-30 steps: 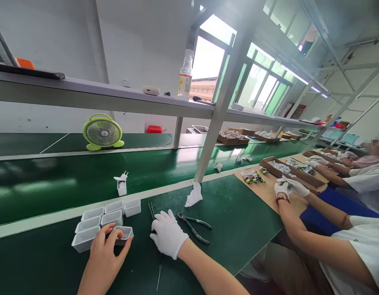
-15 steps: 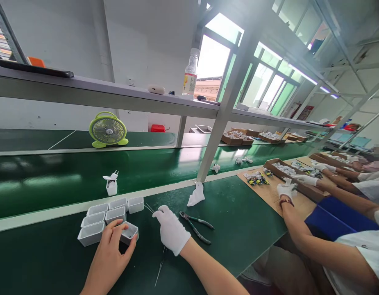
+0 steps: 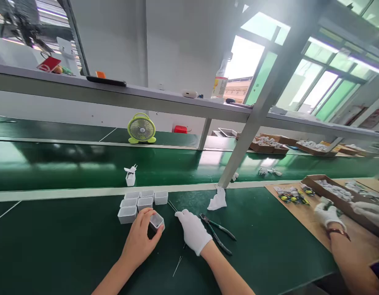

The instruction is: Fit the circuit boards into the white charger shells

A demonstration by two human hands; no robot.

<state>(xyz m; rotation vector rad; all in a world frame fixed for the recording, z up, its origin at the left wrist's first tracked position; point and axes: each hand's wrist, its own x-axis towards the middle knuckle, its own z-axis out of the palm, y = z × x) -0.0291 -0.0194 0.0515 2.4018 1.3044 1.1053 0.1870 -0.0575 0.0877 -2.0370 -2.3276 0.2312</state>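
My bare left hand (image 3: 139, 238) is closed round a small white open box (image 3: 157, 221), tilting it on the green table (image 3: 69, 241). Behind it sits a cluster of several like white boxes (image 3: 137, 203). My right hand (image 3: 193, 230), in a white glove, lies on the table over thin metal rods (image 3: 178, 262); its fingers are curled down and I cannot see whether they pinch one. Green-handled pliers (image 3: 218, 233) lie just right of that hand.
A white box with a plug part (image 3: 130, 176) rides the green conveyor belt (image 3: 69, 164). A crumpled white glove (image 3: 218, 200) lies by the slanted post (image 3: 238, 159). At right, a co-worker's gloved hands (image 3: 330, 213) work over cardboard trays (image 3: 333, 190). A green fan (image 3: 141, 129) stands behind.
The view has swung left, so everything sits further right in frame. My left hand has tipped the small box up on its edge. The boxed plug part has drifted left along the belt.
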